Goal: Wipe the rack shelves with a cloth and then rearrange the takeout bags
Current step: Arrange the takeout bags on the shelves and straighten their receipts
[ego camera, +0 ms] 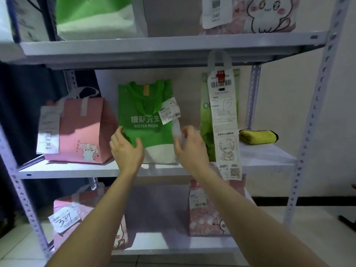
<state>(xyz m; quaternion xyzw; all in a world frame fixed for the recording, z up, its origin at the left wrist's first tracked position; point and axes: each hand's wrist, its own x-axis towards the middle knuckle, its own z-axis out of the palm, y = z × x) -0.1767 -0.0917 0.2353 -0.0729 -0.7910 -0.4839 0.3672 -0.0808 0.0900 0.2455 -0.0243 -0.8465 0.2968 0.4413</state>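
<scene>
Pizza bag (146, 116) stood halfway along the middle shelf (77, 170), between the pink bag (82, 132) and the tall bag (205, 120), with a hand at each lower corner. Left hand (127, 149) was spread wide at the bag's left edge, thumb out front, gripping nothing. Right hand (189, 147) was curled in at the right edge, but it was blurry there and I honestly couldn't tell if it had the fabric or just brushed it. What worried me: the long receipt (224, 120) hung off the tall bag past the shelf lip, just beside the right wrist, so a sideways shove looked likely to snag it and drag that bag forward. The pizza bag looked soft too, so a one-sided pull could've flopped it onto the pink bag, and its tag (170, 110) sat right above the right hand, easy to rip. Count: seven bags plainly in view. Three on the middle shelf, two on the top shelf (154, 47) (green bag (92, 16), cat bag (269, 14)), two on the bottom shelf (173, 249) (left bag (81, 218), right bag (208, 212)). One cloth (258, 136), folded, at the middle shelf's right end. Two hands, three shelves.
</scene>
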